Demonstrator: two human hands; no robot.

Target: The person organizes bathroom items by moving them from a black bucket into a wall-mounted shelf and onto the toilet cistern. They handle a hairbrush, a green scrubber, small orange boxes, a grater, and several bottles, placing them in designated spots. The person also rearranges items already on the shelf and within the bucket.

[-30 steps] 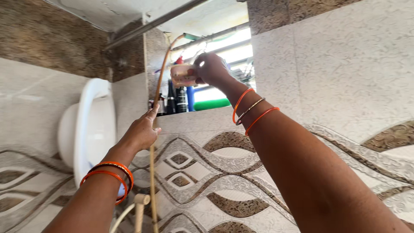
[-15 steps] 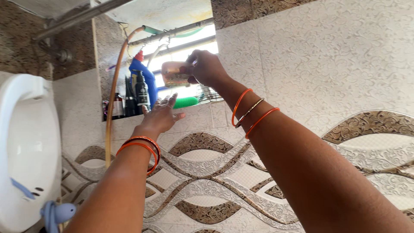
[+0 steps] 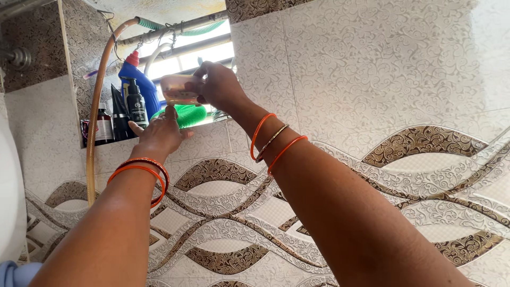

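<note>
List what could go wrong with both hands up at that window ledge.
The right hand pinches the small pinkish container above the ledge; it could slip and drop. The left hand reaches near the dark pump bottle and blue bottle, which a nudge might topple. The tan hose hangs close and might snag.

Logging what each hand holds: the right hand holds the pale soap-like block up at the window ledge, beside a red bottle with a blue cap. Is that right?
Not quite. The head view shows the right hand holding the pale block at the ledge, but the bottle is blue with a red cap.
</note>
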